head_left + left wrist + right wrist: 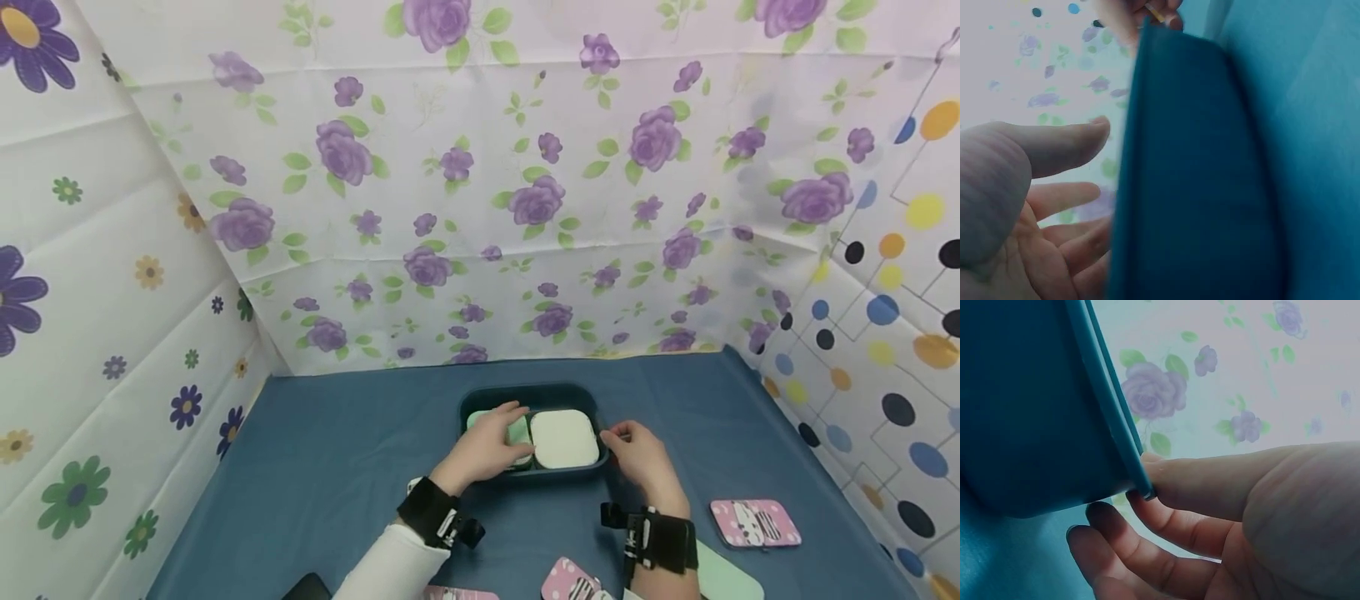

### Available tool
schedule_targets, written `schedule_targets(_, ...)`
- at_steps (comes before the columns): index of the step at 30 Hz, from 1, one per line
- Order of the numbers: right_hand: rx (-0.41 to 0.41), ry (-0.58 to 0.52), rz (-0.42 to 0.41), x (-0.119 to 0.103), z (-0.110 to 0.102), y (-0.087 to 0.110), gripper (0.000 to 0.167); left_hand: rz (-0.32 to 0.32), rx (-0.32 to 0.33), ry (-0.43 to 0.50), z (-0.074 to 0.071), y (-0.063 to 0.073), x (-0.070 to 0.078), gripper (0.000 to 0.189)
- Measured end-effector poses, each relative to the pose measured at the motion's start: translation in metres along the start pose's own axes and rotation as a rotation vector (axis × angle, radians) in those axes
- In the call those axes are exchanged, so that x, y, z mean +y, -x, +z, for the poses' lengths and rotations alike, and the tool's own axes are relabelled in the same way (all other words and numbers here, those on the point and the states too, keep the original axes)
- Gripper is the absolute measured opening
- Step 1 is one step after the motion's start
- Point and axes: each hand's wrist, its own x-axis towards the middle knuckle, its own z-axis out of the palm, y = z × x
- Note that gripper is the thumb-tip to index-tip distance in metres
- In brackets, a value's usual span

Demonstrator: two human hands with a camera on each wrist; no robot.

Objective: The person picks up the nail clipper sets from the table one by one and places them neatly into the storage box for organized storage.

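A dark blue lunch box (532,477) stands on the table with two inner containers in it. The one on the right has a white lid (565,439); the one on the left shows a light green top (519,431), partly covered by my left hand (491,440). That hand reaches over the box's near wall, fingers and thumb spread loosely. In the left wrist view, the box's side wall (1200,169) hides some fingertips. My right hand (641,454) pinches the box's right rim (1124,434) between thumb and index finger, the other fingers below it.
A pink patterned tin (755,523) lies at the right on the blue cloth (360,450). Another pink tin (572,579) and a pale green flat piece (727,575) lie near the front edge. A black object (307,587) shows at bottom left. Patterned sheets surround the table.
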Motion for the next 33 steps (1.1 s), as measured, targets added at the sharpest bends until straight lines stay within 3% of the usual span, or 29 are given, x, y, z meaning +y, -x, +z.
schedule_targets(6,0.01,0.054,-0.014,-0.002,-0.003,0.004,0.034,0.048,0.077,0.053,-0.028,0.025,-0.003,0.041)
schedule_targets(11,0.013,0.074,-0.01,-0.006,-0.003,0.008,0.034,0.076,0.103,0.055,-0.044,0.049,-0.008,0.026)
schedule_targets(21,0.024,0.078,-0.001,-0.003,0.0,0.011,0.03,0.091,-0.002,-0.076,-0.067,0.085,-0.037,0.009)
schedule_targets(33,0.029,0.081,-0.009,-0.007,-0.001,0.007,0.033,0.103,-0.14,-0.23,-0.087,0.112,-0.063,0.038)
